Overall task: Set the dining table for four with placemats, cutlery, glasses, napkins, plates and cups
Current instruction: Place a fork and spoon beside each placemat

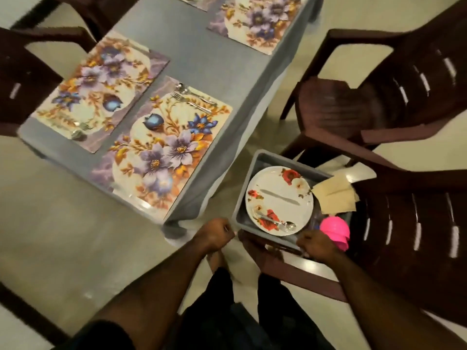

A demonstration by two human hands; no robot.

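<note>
A grey tub (254,160) stands on a brown chair (409,238) beside the table's near corner. In it lies a white flowered plate (286,210) with a knife (279,198) and a spoon (288,225) on top, beige napkins (336,198) and pink cups (334,229). My left hand (214,233) is curled into a fist just left of the tub, with nothing seen in it. My right hand (316,243) is curled at the tub's near rim beside the cups; its fingertips are hidden. A floral placemat (164,147) at the near corner bears a fork and spoon (194,99).
The grey-clothed table (202,54) carries three more floral placemats (101,92) (257,21) (192,1); the left one has cutlery (79,130) on it. Brown chairs stand at right (379,102) and left (15,84). My legs stand on pale floor (63,236).
</note>
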